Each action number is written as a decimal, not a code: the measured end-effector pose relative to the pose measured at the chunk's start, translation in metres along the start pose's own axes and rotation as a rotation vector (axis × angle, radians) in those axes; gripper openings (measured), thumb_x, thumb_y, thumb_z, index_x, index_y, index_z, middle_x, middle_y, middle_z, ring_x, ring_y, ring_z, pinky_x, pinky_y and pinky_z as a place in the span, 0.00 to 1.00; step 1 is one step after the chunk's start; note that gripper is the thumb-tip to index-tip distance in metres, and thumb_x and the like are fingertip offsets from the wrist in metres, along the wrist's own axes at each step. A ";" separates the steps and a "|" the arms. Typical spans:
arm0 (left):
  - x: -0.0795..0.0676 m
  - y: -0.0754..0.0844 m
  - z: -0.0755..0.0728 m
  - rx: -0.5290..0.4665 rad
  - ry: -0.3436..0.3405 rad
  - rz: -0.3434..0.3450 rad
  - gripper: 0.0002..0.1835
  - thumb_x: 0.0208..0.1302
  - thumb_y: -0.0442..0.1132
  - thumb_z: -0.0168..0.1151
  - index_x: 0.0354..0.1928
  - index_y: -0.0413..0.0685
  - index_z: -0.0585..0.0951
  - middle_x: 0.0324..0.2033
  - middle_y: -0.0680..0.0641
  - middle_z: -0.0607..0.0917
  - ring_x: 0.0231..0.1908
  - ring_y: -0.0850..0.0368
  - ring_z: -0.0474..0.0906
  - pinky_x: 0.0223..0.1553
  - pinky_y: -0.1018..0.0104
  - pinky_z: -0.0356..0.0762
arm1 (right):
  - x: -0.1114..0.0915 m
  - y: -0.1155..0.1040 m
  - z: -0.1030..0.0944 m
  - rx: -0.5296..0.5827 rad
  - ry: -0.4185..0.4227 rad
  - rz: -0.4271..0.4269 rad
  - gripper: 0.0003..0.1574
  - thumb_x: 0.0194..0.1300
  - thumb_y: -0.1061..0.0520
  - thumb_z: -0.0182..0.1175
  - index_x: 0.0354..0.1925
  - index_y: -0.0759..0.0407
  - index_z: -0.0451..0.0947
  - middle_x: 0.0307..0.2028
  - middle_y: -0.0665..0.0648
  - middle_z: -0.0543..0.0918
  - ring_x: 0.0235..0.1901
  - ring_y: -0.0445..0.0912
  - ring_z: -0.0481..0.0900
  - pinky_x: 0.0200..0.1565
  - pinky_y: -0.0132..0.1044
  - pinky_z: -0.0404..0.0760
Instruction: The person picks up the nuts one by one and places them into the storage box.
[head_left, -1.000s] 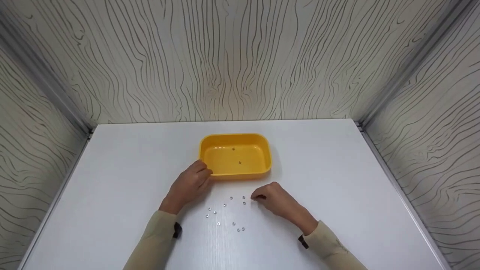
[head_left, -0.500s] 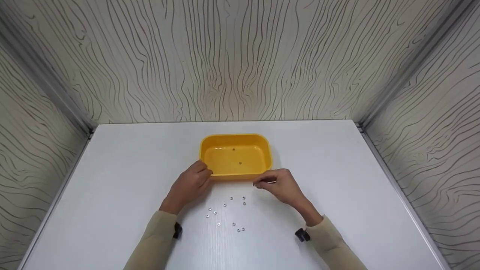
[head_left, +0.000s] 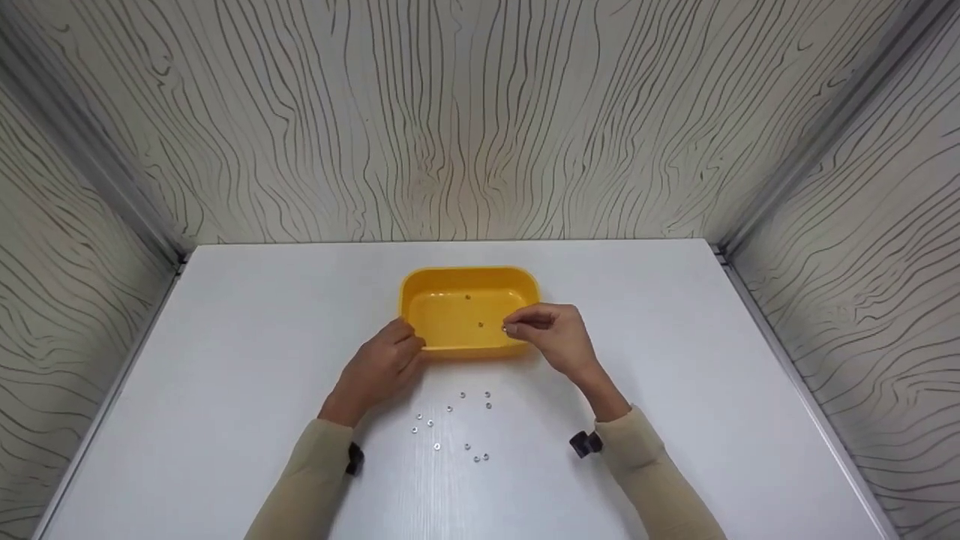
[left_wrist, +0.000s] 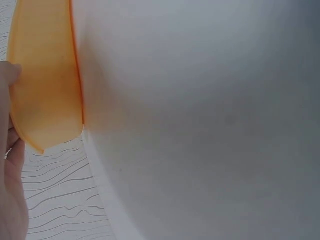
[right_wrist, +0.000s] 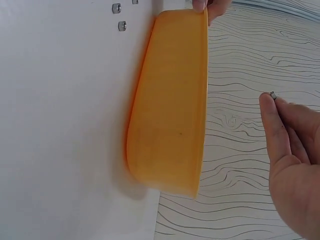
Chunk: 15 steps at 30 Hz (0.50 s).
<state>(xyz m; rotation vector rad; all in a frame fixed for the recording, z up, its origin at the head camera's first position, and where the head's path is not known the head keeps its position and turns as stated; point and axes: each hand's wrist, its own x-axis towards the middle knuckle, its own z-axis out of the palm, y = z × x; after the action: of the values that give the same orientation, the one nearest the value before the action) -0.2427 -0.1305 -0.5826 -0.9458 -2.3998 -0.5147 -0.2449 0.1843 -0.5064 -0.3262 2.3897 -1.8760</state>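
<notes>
A yellow plastic box (head_left: 450, 351) stands on the white table, with two small nuts (head_left: 481, 325) lying on its floor. My left hand (head_left: 381, 367) grips the box's near left corner, thumb outside the wall and fingers at the rim. Above the right side of the box, my right hand (head_left: 555, 337) pinches a small metal nut (right_wrist: 272, 95) between thumb and forefinger. In the right wrist view the pinched nut shows at the fingertips, higher than the box's rim.
Several loose hex nuts (head_left: 437, 447) are scattered on the white table (head_left: 660, 360) in front of the box. Panels with a wood-grain pattern (head_left: 465, 120) rise behind the table and at both sides.
My right hand has lifted from the table near the loose nuts and moved forward over the box with a nut in its fingers. The left hand stays on the corner.
</notes>
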 end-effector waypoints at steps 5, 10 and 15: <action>0.000 0.000 -0.001 0.002 -0.007 -0.006 0.05 0.70 0.38 0.68 0.41 0.44 0.87 0.37 0.49 0.81 0.39 0.55 0.75 0.44 0.65 0.83 | 0.019 -0.002 0.007 0.067 0.007 0.034 0.10 0.66 0.65 0.70 0.46 0.67 0.89 0.46 0.65 0.91 0.45 0.49 0.92 0.50 0.36 0.90; 0.001 0.001 -0.001 0.012 -0.016 -0.012 0.05 0.71 0.39 0.68 0.41 0.45 0.87 0.38 0.50 0.82 0.40 0.56 0.76 0.46 0.65 0.84 | 0.038 0.002 0.014 0.076 0.032 0.089 0.09 0.66 0.68 0.69 0.45 0.69 0.88 0.45 0.66 0.90 0.43 0.48 0.92 0.48 0.37 0.90; 0.001 0.001 -0.001 0.012 -0.027 -0.019 0.05 0.71 0.39 0.68 0.42 0.44 0.87 0.39 0.49 0.83 0.41 0.56 0.77 0.47 0.65 0.85 | 0.054 0.010 0.023 -0.023 0.080 0.176 0.07 0.66 0.66 0.70 0.43 0.64 0.89 0.43 0.62 0.92 0.40 0.46 0.92 0.48 0.37 0.90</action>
<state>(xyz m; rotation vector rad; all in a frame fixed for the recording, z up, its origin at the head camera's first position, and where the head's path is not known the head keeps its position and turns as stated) -0.2420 -0.1297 -0.5811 -0.9314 -2.4356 -0.4970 -0.2936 0.1526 -0.5184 -0.0412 2.4026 -1.8174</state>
